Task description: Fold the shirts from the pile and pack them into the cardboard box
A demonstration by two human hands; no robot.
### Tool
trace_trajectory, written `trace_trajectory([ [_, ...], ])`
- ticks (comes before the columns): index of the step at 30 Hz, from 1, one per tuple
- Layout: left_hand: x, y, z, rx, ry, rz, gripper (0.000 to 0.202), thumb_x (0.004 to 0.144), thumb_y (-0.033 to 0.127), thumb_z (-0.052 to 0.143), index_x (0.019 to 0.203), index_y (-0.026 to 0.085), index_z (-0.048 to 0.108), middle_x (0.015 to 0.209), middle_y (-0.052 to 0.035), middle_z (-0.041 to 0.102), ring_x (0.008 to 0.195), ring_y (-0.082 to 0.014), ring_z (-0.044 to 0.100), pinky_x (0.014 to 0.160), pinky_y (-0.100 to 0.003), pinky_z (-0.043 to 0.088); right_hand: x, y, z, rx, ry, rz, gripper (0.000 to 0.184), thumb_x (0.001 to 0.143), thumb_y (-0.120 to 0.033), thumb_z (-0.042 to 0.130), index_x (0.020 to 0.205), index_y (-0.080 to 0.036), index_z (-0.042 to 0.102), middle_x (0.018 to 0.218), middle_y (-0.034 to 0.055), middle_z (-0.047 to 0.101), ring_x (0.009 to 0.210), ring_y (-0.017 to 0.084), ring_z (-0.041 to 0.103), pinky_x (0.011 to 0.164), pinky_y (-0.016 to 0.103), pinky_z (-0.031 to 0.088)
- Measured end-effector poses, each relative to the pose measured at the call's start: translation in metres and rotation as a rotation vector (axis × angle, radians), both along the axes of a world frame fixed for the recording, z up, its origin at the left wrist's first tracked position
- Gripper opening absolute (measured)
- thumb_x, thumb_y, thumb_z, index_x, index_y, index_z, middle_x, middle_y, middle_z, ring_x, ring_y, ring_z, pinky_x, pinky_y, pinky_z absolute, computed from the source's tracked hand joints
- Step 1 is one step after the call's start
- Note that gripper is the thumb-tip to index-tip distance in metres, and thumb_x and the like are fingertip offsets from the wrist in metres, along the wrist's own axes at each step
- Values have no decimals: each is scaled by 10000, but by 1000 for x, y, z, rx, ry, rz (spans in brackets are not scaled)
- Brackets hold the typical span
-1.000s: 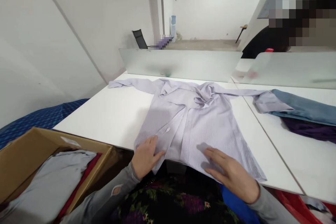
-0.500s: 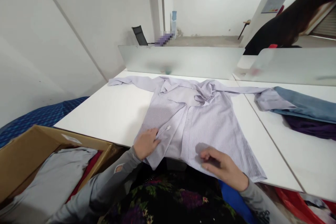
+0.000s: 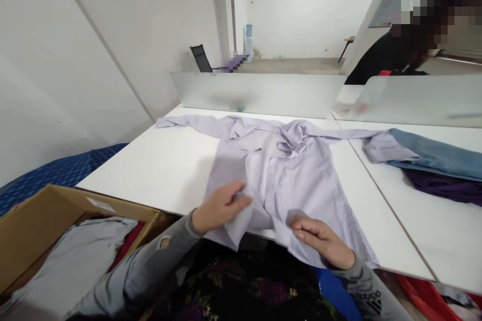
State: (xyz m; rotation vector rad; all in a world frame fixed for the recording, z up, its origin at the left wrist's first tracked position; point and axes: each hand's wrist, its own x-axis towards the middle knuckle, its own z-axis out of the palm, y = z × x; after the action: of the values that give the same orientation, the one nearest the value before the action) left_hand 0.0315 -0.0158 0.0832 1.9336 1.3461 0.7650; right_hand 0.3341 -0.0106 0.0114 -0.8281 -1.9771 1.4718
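Note:
A pale lilac striped shirt (image 3: 309,185) lies spread on the white table, its front parted and both sleeves stretched out sideways. My left hand (image 3: 222,205) grips the left front edge of the shirt near the hem, fingers closed on the cloth and lifting it a little. On the other side, my right hand (image 3: 320,238) pinches the right front edge close to the bottom corner, which is raised and slightly blurred. The hem hangs over the table's near edge between my hands. The shirt's right cuff rests against folded blue jeans (image 3: 437,153).
A cardboard box (image 3: 113,205) with folded grey and red clothes stands at the lower left. Dark purple cloth (image 3: 440,185) lies under the jeans. A frosted divider (image 3: 263,93) runs along the table's (image 3: 150,165) back. Beyond it a person in black (image 3: 380,55) bends over.
My left hand has moved right with the shirt's front edge and lifted it. My right hand, open above the cloth before, has taken hold of the other front edge.

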Motion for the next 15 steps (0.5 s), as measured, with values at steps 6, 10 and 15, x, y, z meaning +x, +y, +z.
trace_trajectory([
  [6,14,18,-35,19,92,-187,299,975,377,377,924,181,597,842,-18,634,780,-145,575,765,-269,450,10,3,22,67,-225,64,320,931,-463,501,832,-190,637,733,31,597,686,150,551,655,300,469],
  [10,10,54,-56,232,297,-197,197,951,242,438,1006,179,616,1045,-59,628,999,-186,569,921,-322,450,10,23,40,120,-334,-58,288,909,-440,526,840,-184,640,736,20,603,682,144,566,642,281,469],
  [15,5,118,-80,399,473,-32,323,948,295,500,1223,136,555,1279,-123,555,1258,-245,450,1067,-411,372,-18,98,55,248,-343,-163,278,906,-395,491,823,-169,631,674,8,605,651,145,589,648,273,482],
])
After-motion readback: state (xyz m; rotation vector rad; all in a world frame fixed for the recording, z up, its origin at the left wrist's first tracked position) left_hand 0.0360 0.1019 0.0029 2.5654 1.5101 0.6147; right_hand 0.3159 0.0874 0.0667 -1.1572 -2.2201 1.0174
